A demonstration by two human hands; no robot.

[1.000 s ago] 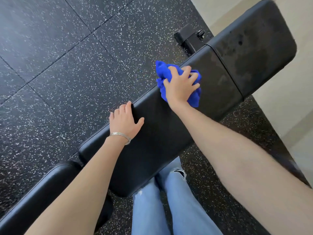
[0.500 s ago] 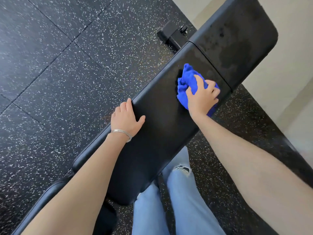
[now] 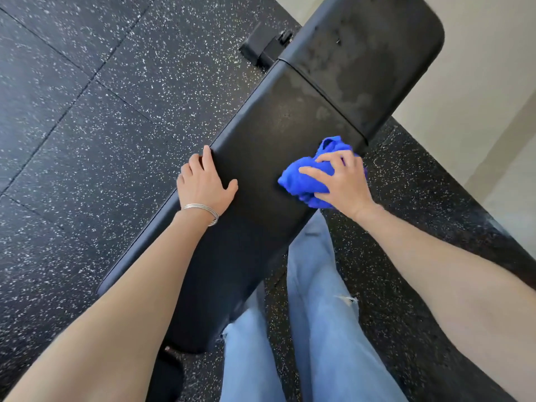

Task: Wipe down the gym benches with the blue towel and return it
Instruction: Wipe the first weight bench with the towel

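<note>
My legs in light blue jeans [image 3: 316,329] stand right against the near side of the bench [image 3: 261,158], on the black speckled floor [image 3: 87,140].

My left hand [image 3: 204,184] lies flat on the bench's long pad, at its far edge. The fingers are loose and spread, gripping nothing, with the fingertips curling over that far edge and the thumb pointing across the pad. A thin silver bracelet [image 3: 203,208] sits on that wrist.

My right hand [image 3: 342,184] is at the near edge of the same pad, pressed down on the blue towel [image 3: 304,181]. The towel is bunched up under my palm and my fingers are clamped over it, holding it against the pad. It sits just short of the seam where the long pad meets the shorter pad [image 3: 368,59] beyond, and part of it sticks out from under my fingers toward my left hand and toward that seam.

The shorter pad shows dull, smeary patches. A black bracket [image 3: 265,49] pokes out from under the bench at the seam, on its far side.
</note>
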